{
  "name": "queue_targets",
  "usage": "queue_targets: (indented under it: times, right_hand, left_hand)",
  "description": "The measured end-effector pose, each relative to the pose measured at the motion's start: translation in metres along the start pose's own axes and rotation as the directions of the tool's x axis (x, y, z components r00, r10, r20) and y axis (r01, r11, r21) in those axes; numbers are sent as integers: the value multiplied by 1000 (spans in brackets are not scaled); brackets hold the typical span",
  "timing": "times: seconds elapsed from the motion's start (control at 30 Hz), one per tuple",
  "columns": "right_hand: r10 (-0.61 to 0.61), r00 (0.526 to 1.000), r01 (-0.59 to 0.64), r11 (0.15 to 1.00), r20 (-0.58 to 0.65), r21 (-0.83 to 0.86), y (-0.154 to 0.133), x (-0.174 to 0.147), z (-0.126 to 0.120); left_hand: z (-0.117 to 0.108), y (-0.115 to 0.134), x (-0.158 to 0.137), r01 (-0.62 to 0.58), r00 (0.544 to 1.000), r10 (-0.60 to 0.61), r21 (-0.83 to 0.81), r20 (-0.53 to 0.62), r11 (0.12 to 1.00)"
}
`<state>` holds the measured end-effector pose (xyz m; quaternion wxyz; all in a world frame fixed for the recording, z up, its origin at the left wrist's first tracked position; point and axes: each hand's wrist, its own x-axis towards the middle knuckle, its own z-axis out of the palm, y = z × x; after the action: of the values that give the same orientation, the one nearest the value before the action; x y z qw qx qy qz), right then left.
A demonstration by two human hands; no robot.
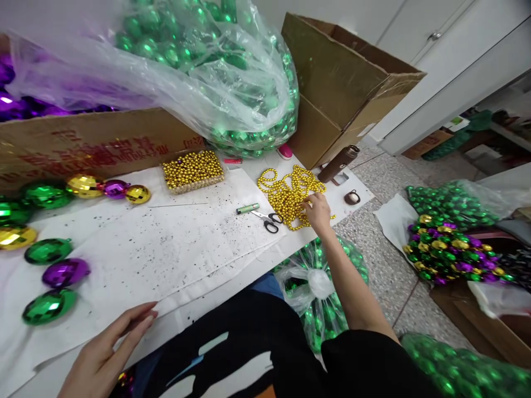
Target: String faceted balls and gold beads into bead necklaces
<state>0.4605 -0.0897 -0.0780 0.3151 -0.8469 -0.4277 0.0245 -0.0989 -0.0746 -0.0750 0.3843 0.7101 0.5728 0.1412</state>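
Note:
My right hand (318, 213) reaches over a heap of gold bead strands (286, 202) at the table's right end, its fingers closed on part of the beads. Near the front edge, my left hand (114, 345) hovers by the white cloth (166, 249), fingers stretched out and nothing seen in them. Black-handled scissors (265, 218) and a green lighter (248, 208) lie left of the heap. A clear tray of loose gold beads (193, 171) stands farther back. Large faceted ornaments, such as a purple one (65, 272), curve along the left side, with several green and gold ones.
A long carton (83, 146) and a plastic bag of green ornaments (253, 105) line the back. An open cardboard box (336, 83) stands behind a brown bottle (339, 163). A tied bag (319, 284) sits below the table edge; bead bundles (456, 249) lie at right.

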Motion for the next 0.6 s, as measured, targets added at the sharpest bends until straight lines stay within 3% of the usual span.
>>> queue_targets:
  times: [0.1, 0.4, 0.5, 0.6]
  right_hand:
    - [29, 999, -32, 992, 27, 126, -2, 22, -17]
    - [116, 972, -210, 817, 204, 537, -37, 65, -53]
    - [37, 984, -151, 702, 176, 696, -66, 75, -81]
    - [-146, 979, -29, 589, 142, 808, -114, 72, -124]
  left_hand:
    - [-3, -1, 6, 28, 994, -26, -18, 102, 999]
    - [-4, 37, 21, 16, 989, -14, -9, 144, 1000]
    - [-7, 49, 27, -7, 980, 18, -55, 197, 998]
    - [-12, 77, 43, -58, 964, 89, -128, 251, 990]
